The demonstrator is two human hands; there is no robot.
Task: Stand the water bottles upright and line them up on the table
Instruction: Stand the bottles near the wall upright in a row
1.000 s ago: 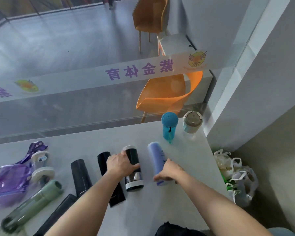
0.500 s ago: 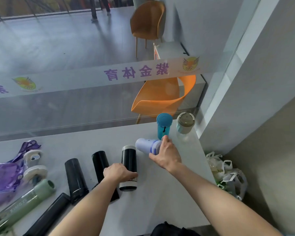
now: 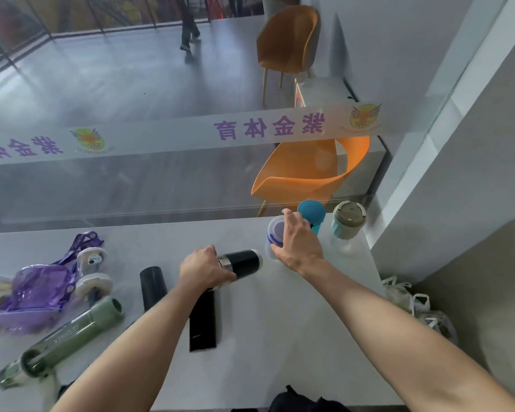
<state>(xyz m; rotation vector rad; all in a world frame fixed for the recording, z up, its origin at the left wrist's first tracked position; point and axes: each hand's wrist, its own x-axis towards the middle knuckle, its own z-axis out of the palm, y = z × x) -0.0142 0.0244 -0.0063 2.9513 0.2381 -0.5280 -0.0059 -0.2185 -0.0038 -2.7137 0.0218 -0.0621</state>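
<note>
Black flasks [image 3: 203, 318], three; upright bottles [image 3: 311, 217], three.

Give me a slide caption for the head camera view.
Right hand stands lavender plastic bottle upright; left hand holds black steel flask.

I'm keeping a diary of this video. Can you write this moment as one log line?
right hand: setting lilac plastic bottle upright beside teal bottle | left hand: gripping black steel-banded flask, tilted | green bottle: lying
</note>
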